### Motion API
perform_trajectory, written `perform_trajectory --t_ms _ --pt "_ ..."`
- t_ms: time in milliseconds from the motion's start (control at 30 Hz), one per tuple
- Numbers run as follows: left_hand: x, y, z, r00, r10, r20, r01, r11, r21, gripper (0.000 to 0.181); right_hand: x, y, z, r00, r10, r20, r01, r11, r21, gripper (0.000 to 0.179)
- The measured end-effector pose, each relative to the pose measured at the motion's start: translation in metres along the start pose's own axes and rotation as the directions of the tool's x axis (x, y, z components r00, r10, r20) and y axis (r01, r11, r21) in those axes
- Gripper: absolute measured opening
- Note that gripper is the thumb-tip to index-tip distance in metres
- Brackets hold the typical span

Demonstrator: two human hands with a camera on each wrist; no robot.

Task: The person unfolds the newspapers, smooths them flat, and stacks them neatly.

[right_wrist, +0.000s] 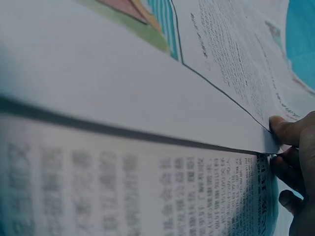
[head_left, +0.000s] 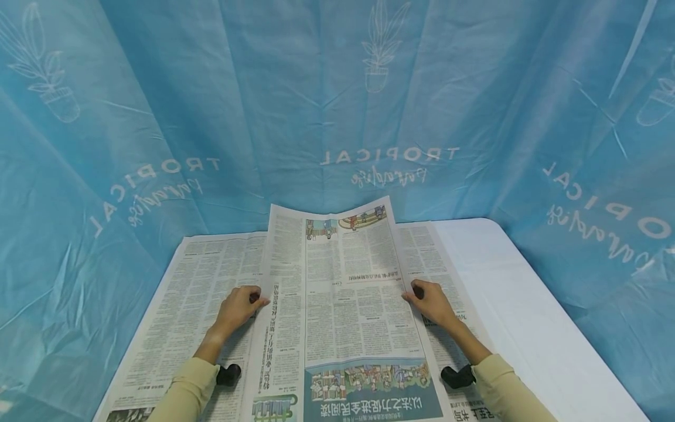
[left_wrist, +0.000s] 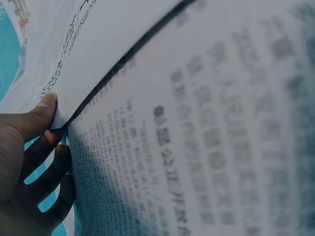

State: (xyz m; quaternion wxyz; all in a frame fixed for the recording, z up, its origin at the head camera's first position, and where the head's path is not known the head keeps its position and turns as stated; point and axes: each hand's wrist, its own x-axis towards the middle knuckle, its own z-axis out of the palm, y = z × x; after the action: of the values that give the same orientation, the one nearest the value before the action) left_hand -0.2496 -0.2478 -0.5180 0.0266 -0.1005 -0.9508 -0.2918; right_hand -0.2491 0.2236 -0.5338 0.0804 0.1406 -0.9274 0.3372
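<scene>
A newspaper sheet [head_left: 337, 316] with printed columns and coloured drawings is held by its two long side edges, its far end lifted and bowed. My left hand [head_left: 239, 306] pinches its left edge between thumb and fingers. Opposite, my right hand [head_left: 429, 302] pinches the right edge the same way. In the left wrist view the thumb [left_wrist: 48, 105] lies on top of the paper, with fingers curled underneath. Likewise, the right wrist view shows the thumb [right_wrist: 279, 125] on the upper face. Beneath lies a wider spread newspaper [head_left: 205, 293].
The newspapers lie on a white table [head_left: 506, 293], whose bare surface shows at the right. A blue curtain [head_left: 285, 117] with white plant drawings and lettering surrounds the table's back and sides. Black wrist devices [head_left: 228, 375] sit at the cuffs of both pale sleeves.
</scene>
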Motion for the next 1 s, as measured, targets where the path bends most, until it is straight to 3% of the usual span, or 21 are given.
perform_trajectory --t_ms 400,600,833,1000 --pt "0.0 0.004 0.0 0.999 -0.037 0.025 0.037 0.999 0.024 0.032 -0.001 -0.001 0.004 0.999 0.025 -0.038 -0.025 1.0 -0.01 0.012" --pt "0.001 0.007 -0.001 0.998 -0.066 0.013 0.065 0.997 0.044 0.033 0.0 -0.002 0.003 0.999 0.052 -0.015 -0.052 0.998 -0.021 0.015" --pt "0.001 0.007 -0.001 0.989 -0.147 0.014 0.147 0.988 0.046 0.033 0.0 -0.002 0.002 0.997 0.072 0.002 -0.072 0.997 -0.033 0.018" --pt "0.005 0.012 -0.004 0.978 -0.202 0.049 0.196 0.974 0.116 0.044 -0.001 0.001 0.0 0.997 0.078 -0.01 -0.078 0.997 0.025 0.025"
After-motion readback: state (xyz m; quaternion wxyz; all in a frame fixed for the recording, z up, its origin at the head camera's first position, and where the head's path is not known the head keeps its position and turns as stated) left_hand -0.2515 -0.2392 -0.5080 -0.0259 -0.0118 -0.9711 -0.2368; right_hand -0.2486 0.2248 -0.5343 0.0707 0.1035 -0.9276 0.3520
